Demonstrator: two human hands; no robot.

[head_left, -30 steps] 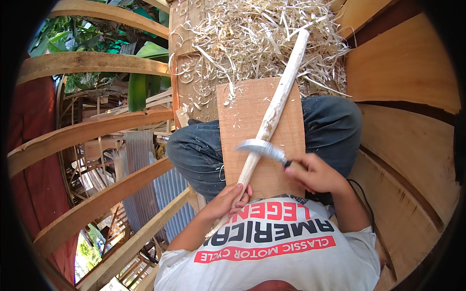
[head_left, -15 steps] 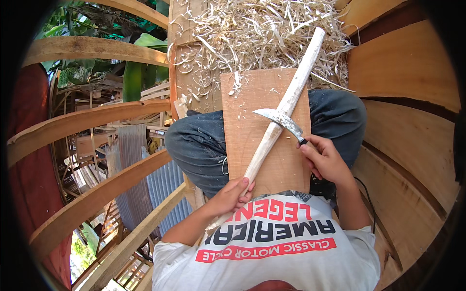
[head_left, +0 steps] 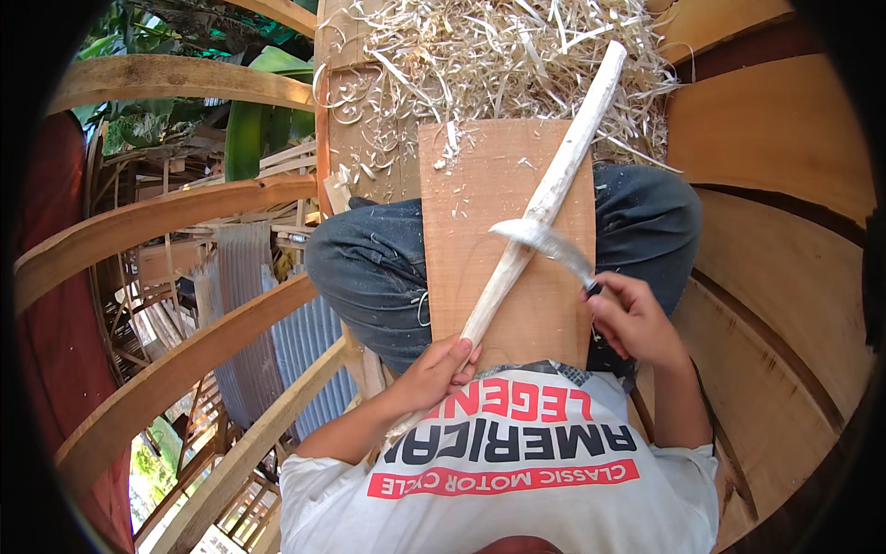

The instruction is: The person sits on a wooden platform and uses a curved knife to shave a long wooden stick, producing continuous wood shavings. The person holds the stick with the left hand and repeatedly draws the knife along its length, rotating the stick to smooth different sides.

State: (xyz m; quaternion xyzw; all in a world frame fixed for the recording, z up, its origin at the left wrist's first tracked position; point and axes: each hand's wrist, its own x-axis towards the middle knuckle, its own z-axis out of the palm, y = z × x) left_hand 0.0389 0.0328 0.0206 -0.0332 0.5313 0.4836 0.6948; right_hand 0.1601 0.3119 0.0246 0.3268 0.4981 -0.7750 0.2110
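A long, pale, peeled wooden stick (head_left: pixel 570 155) slants over a flat brown board (head_left: pixel 461 240) that rests across my lap. My left hand (head_left: pixel 443 371) wraps round the stick's lower part, close to my shirt. In my right hand (head_left: pixel 639 319) is a knife (head_left: pixel 544 242) with a curved, whitish-smeared blade and a dark handle. Its blade lies crosswise over the stick's middle, tip pointing left; whether the edge bites into the wood I cannot tell. A few small chips are scattered on the board.
Curly wood shavings (head_left: pixel 517 69) are heaped beyond the board. Wooden slats (head_left: pixel 175 208) form an open railing on my left, with corrugated sheets (head_left: pixel 245 305) and timber beyond. Wide planks (head_left: pixel 766 249) make a wall at my right. My bent knees flank the board.
My right hand has drawn the knife a little along the stick toward my body and slightly right. My left hand keeps its hold on the stick. The whole view has shifted slightly.
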